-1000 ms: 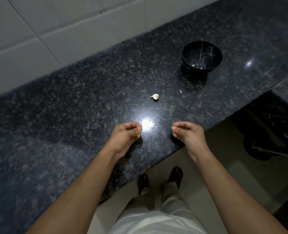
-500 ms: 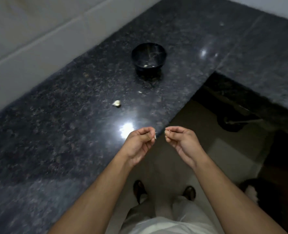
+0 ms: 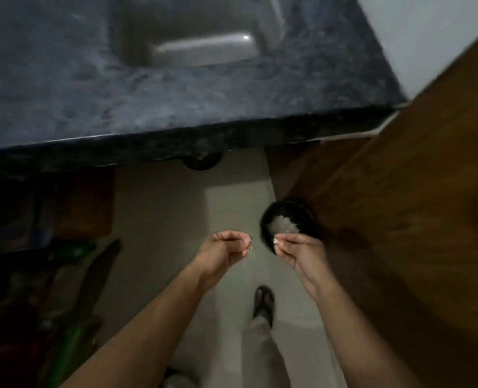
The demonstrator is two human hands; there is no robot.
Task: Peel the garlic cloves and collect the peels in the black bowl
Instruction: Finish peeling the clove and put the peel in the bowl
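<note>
Frame was blurry, cam pointed down past the counter edge (image 3: 176,130) toward the floor. Both hands were out in front over the floor tiles, not over the counter.

L hand (image 3: 226,252): fingers curled in, thumb meeting fingertips — looked like a pinch on a tiny pale bit at the tips, prob a scrap of peel, too small to be sure. R hand (image 3: 296,252): fingers curled, pinching a small whitish piece (image 3: 275,241) at thumb and index tip; could be the garlic clove or a bit of skin, can't tell which w/ this blur.

Black bowl named in the task wasn't in view anywhere. A dark round thing w/ a pale patch (image 3: 285,222) sat just beyond the R hand's fingertips, lower down near the floor by the wood panel (image 3: 400,191) — could be a bin or a pot, unclear; I wouldn't call it the bowl.

A sink basin (image 3: 193,32) sat in the counter well beyond both hands. A sandaled foot (image 3: 264,301) was below and between the wrists.

Progress, as a judgement: peeling looked mid-way — the hands were apart w/ small bits pinched in each, so skin seemed to be coming off. Left to do: finish the clove, get the peels to the black bowl. How many cloves were left or already done couldn't be told from here.
</note>
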